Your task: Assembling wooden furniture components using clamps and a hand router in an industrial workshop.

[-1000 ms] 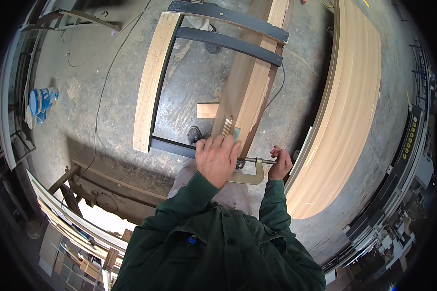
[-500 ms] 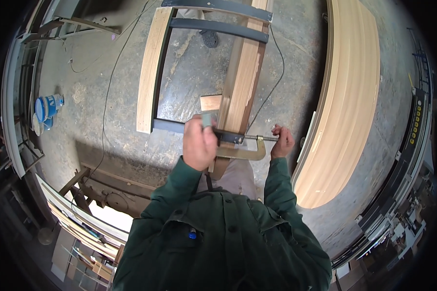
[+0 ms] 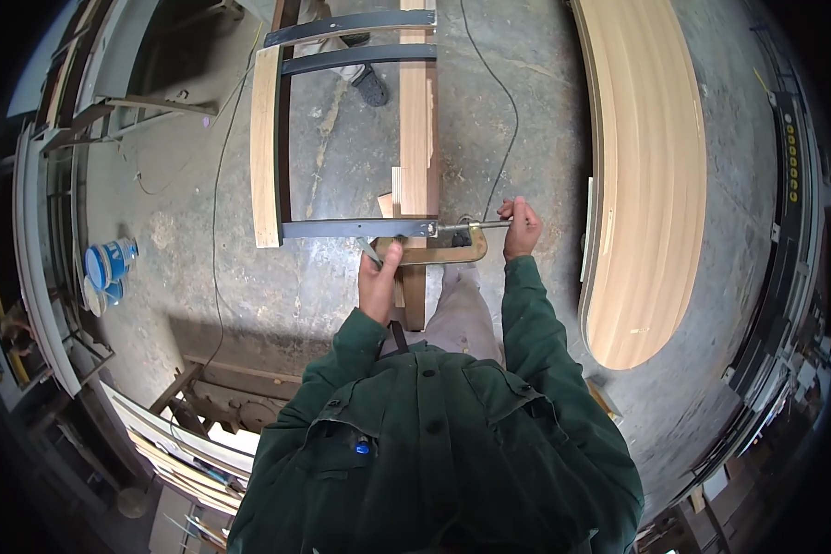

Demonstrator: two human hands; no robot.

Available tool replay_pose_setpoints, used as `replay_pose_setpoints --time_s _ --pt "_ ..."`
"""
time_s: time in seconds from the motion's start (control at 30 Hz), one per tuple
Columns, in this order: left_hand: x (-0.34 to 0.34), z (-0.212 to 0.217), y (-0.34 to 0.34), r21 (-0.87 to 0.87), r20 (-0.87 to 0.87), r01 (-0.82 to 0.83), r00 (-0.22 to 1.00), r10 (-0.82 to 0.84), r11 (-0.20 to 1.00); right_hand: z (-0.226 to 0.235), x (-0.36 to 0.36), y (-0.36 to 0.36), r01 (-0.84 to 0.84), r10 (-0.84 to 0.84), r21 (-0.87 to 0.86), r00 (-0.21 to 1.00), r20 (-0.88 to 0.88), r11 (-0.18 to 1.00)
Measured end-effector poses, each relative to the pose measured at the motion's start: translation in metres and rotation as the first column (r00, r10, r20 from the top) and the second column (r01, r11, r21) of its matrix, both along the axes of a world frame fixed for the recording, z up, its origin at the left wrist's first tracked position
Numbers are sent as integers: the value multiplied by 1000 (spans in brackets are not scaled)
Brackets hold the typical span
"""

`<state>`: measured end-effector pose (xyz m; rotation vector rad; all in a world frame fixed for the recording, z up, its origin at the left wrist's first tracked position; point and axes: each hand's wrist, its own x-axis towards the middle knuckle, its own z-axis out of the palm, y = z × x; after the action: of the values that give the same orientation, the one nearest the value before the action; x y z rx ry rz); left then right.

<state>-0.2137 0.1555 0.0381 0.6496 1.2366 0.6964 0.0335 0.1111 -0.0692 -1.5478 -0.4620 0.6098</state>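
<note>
A brass-coloured C-clamp [image 3: 457, 256] reaches along the near side of a dark crossbar [image 3: 342, 229], its screw tip by the bar's right end. My left hand [image 3: 378, 284] is closed on the clamp's left end, thumb on top. A thin grey-green piece [image 3: 370, 249] shows beside those fingers; how it is held is unclear. My right hand [image 3: 523, 229] has its fingers around the outer end of the clamp's screw [image 3: 494, 224]. The crossbar joins a pale left rail [image 3: 266, 148] to a wooden right rail [image 3: 417, 129].
Two more dark crossbars [image 3: 360, 61] span the frame's far end. Another person's slippered foot [image 3: 369, 86] is beyond them. A long round-ended wooden panel [image 3: 651, 203] lies to the right. Blue buckets [image 3: 109, 262] stand left, and black cables [image 3: 512, 111] cross the floor.
My left hand has come down from above the crossbar to the clamp's left end. My right hand stays at the screw. The view has shifted, and more of the other person's leg shows.
</note>
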Motion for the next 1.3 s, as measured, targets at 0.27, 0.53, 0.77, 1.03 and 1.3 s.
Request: replay_pose_setpoints --time_s 0.27,0.53,0.77,1.03,1.3 --pt "6 -2 3 -72 -28 -19 999 17 997 -1 -4 5 77 -76 7 997 -21 997" --pt "4 -10 3 -97 -2 -38 999 38 995 -5 8 -3 54 -36 -302 997 66 952" --pt "3 -9 3 -107 -34 -34 999 31 994 -1 21 -5 -149 118 -537 989 -92 830" --pt "2 -11 4 -96 -63 -9 998 3 995 20 5 -35 -191 172 -147 976 -134 971" --pt "1 -11 5 -93 -42 -6 999 3 996 4 -8 -45 -205 213 -134 976 53 970"
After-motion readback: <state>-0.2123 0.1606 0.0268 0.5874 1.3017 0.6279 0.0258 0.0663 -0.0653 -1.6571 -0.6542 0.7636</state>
